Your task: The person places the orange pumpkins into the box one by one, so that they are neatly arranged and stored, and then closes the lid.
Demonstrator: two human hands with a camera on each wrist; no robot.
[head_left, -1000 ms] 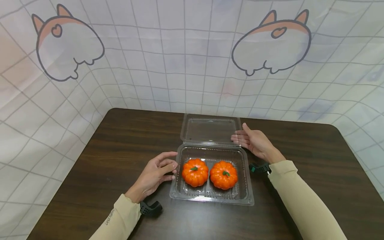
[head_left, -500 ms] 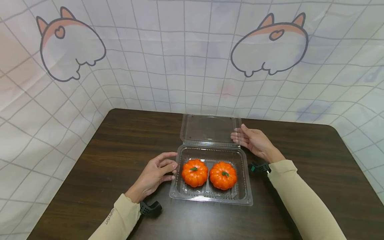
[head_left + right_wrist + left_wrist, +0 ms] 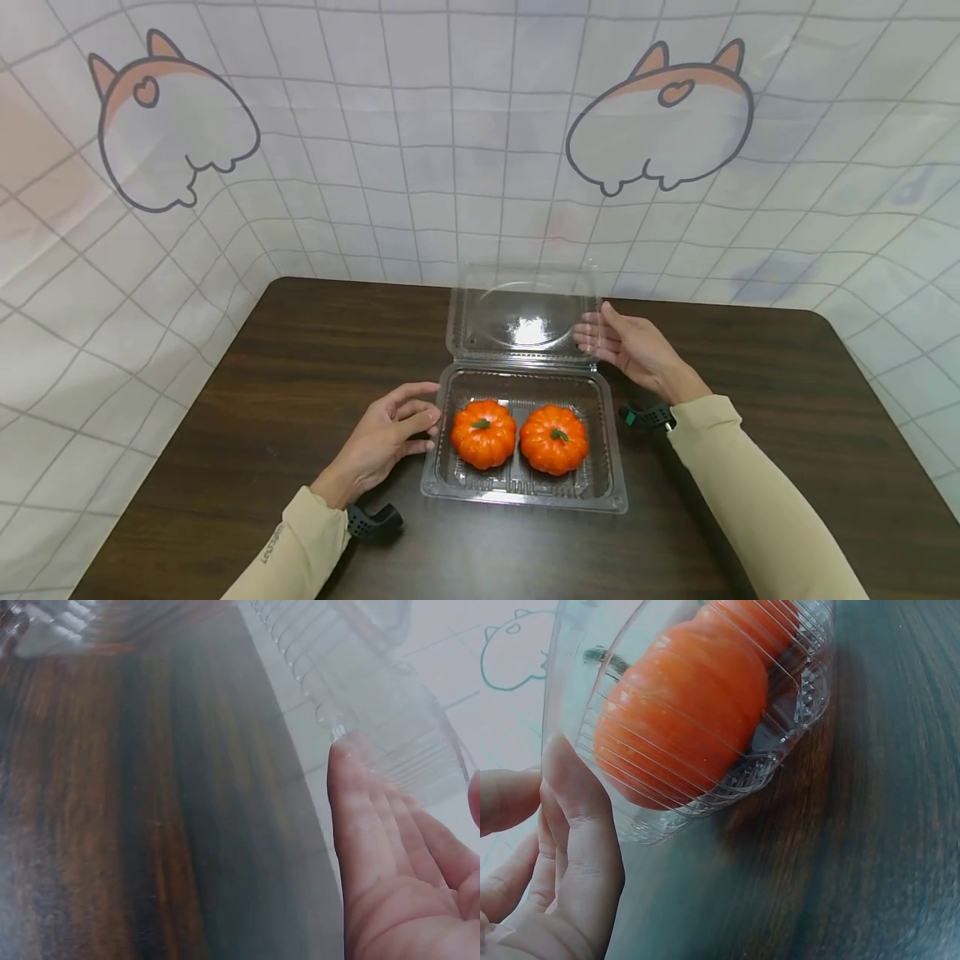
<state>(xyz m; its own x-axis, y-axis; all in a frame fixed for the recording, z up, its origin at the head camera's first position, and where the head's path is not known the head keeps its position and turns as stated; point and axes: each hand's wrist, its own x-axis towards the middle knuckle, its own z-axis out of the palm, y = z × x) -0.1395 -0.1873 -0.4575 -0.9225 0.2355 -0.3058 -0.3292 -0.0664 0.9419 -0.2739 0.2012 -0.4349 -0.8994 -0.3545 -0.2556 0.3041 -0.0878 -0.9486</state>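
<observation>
Two small orange pumpkins with green stems, one on the left point(image 3: 483, 435) and one on the right point(image 3: 553, 440), sit side by side in a clear plastic clamshell container point(image 3: 525, 500). Its hinged lid point(image 3: 517, 321) leans back, partly raised, at the far side. My left hand point(image 3: 386, 433) pinches the container's left rim between thumb and fingers; the left wrist view shows the near pumpkin point(image 3: 682, 712) through the ribbed wall. Behind the lid's right edge, my right hand point(image 3: 645, 354) holds straight fingers against the plastic, its thumb apart in the right wrist view.
The container stands on a dark brown wooden table point(image 3: 315, 358). Behind the table hangs a white grid-patterned cloth point(image 3: 420, 167) with cartoon prints, close to the raised lid. Each wrist wears a black strap point(image 3: 375, 523).
The lid has tilted up from lying back, with the right hand's fingers behind it. The left hand has stayed at the rim, and the pumpkins have kept their places.
</observation>
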